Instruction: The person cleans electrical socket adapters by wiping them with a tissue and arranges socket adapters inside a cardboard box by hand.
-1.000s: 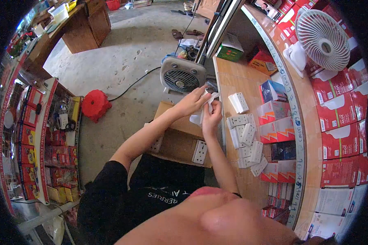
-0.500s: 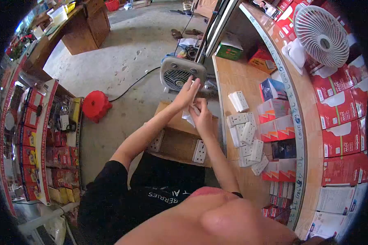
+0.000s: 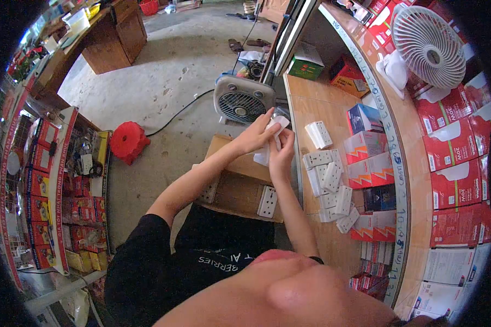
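Both hands meet above an open cardboard box. Between them is a white cloth or tissue, with a loose end hanging below; whether it wraps anything cannot be made out. My left hand lies along it, fingers stretched and thumb pressed onto it. My right hand grips it from below, fingers bent around it. In the box, a white power socket strip stands at the right side, and another socket strip is at the left, partly behind my forearm.
Several white socket strips lie piled on the wooden counter at right, beside small boxes. A grey box fan stands ahead on the floor. A red stool is at left. A white fan sits upper right.
Both hands have shifted slightly right. More of the white cloth now shows above my right hand, and my left thumb rests across it.
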`<state>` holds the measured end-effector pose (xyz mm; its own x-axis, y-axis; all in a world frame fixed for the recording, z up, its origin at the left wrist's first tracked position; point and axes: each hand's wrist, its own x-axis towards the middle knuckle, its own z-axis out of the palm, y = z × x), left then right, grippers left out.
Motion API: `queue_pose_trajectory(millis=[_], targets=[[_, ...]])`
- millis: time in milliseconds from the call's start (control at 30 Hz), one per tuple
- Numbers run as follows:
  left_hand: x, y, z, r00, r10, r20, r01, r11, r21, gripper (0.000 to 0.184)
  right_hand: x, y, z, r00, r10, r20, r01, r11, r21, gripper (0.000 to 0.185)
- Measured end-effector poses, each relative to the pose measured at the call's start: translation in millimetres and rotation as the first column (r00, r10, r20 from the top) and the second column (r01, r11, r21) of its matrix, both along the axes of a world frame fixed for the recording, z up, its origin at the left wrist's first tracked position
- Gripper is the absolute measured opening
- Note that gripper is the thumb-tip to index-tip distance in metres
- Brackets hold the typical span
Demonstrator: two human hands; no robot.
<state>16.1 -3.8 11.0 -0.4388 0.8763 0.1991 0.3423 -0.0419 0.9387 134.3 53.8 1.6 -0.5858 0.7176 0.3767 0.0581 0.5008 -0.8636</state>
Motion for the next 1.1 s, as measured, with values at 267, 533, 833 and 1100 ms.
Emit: queue_pose_trajectory(millis=[267,533,833,1100], targets=[[4,-5,7,0.984,-0.063,-0.168,0.056,0.997,-0.046,0.08,-2,9,-10,0.967,-0.051,-0.248,0.01,0.987,-0.163,0.029],[-4,-9,9,0.914,-0.034,-0.405,0.04,0.999,0.007,0.075,-5,21,-21,0.966,-0.087,-0.244,0.007,0.95,-0.311,0.028],[-7,-13,2,0.828,-0.131,-0.545,0.184,0.982,0.043,0.075,-5,33,-31,0.973,-0.122,-0.194,0.065,0.958,-0.278,0.025],[11,-15,30,0.978,-0.114,-0.176,0.141,0.978,0.153,0.063,-5,31,-27,0.986,-0.122,-0.116,0.099,0.978,-0.185,0.024]])
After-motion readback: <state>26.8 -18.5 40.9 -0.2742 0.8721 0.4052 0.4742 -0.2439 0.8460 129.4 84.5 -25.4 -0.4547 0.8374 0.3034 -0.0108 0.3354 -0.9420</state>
